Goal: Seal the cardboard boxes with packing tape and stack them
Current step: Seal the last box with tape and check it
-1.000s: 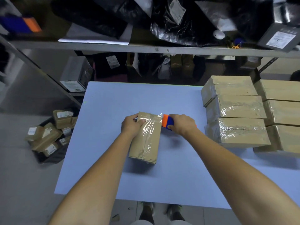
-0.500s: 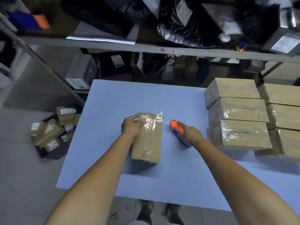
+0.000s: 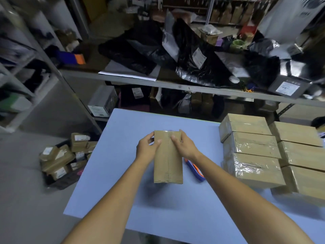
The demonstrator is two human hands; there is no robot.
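The left arm point(image 3: 112, 199) and left hand point(image 3: 146, 149) are bare. The right arm point(image 3: 246, 199) and right hand point(image 3: 186, 147) are bare too.

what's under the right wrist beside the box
A blue and orange tape dispenser lies on the blue table beside the box. Only its near part shows; the right hand and wrist cover the rest.

Blue table point(image 3: 123, 199) carries tape dispenser point(image 3: 195, 170), stacked boxes point(image 3: 251, 155) at right

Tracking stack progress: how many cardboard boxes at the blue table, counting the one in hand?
7. One held box at centre, gripped by the left hand and right hand. Three in the left stack; three in the right stack, cut by the frame edge. Others may hide behind.
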